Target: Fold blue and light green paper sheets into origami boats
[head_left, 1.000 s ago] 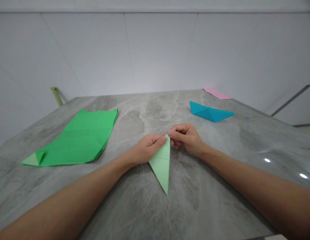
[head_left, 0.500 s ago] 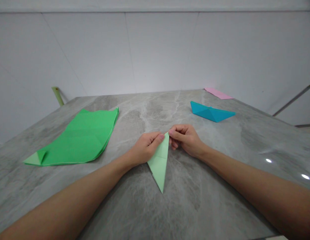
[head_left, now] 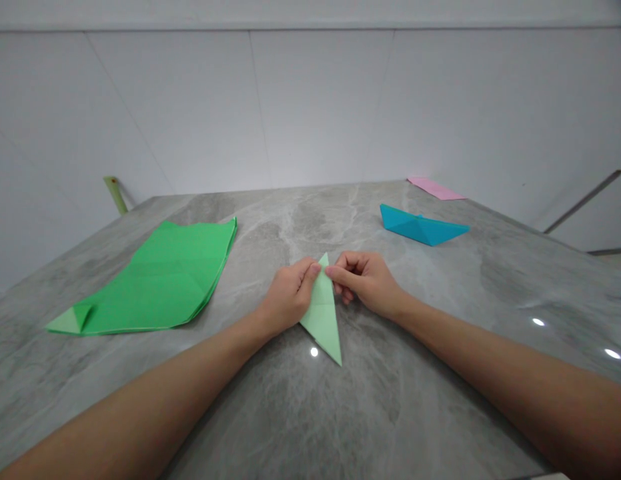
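Note:
A light green folded paper (head_left: 324,312), narrow and pointed at both ends, is held above the grey marbled table. My left hand (head_left: 291,291) pinches its left side between thumb and fingers, and the palm hides part of that edge. On the opposite edge, near the upper tip, my right hand (head_left: 365,281) pinches it with thumb and forefinger; the other fingers are curled. The lower tip points down toward me, slightly right.
Left of my hands lies a stack of bright green paper sheets (head_left: 175,273) with one corner folded over. A blue paper boat (head_left: 423,227) rests at the right, and a pink paper (head_left: 435,188) lies by the far edge of the table (head_left: 270,420). Behind stands a white wall (head_left: 320,107).
The folded paper has turned so its lower tip swings right and up, and its upper tip now shows above my fingers. My right hand has shifted its pinch slightly down the edge.

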Demonstrator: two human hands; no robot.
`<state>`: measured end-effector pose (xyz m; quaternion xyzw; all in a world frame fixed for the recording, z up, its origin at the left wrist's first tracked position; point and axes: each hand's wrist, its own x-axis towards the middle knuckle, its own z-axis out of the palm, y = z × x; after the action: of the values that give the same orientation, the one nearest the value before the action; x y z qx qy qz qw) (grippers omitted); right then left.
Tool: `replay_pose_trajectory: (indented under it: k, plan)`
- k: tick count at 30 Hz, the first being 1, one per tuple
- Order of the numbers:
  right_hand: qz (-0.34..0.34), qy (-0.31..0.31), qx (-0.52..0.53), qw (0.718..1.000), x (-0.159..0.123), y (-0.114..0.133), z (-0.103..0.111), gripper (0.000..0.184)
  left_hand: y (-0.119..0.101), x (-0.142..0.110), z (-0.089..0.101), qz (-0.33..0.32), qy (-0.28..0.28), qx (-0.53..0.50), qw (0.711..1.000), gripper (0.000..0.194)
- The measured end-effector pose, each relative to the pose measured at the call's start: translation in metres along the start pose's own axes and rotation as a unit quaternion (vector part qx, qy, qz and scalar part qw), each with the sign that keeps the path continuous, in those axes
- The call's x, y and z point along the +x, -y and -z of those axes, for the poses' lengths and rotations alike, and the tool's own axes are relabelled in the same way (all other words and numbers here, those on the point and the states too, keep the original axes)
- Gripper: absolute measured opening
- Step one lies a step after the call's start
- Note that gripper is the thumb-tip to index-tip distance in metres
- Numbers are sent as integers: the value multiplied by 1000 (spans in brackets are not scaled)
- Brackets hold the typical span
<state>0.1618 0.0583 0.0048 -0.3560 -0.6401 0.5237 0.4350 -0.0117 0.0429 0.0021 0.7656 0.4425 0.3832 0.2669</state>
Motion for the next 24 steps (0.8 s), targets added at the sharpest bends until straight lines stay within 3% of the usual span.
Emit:
replay_pose_trajectory:
  k: [2, 6, 11, 19, 24]
  plan:
    - [1, -16, -5, 1000, 1, 0, 1, 37, 1, 0, -2, 29, 1, -24, 999, 37]
    - [-5, -64, 13, 998, 1, 1, 3, 39, 2, -1, -3, 72, 58, -59, 994, 39]
    - [-20, -41, 18, 999, 1, 0, 3, 40, 0, 0, -2, 5, -24, 39, 999, 37]
    - [-73, 80, 44, 993, 1, -2, 6, 41, -2, -1, -1, 9, -107, 46, 993, 37]
    - [-115, 122, 45, 985, 0, -1, 6, 41, 0, 1, 1, 28, -169, 44, 984, 38]
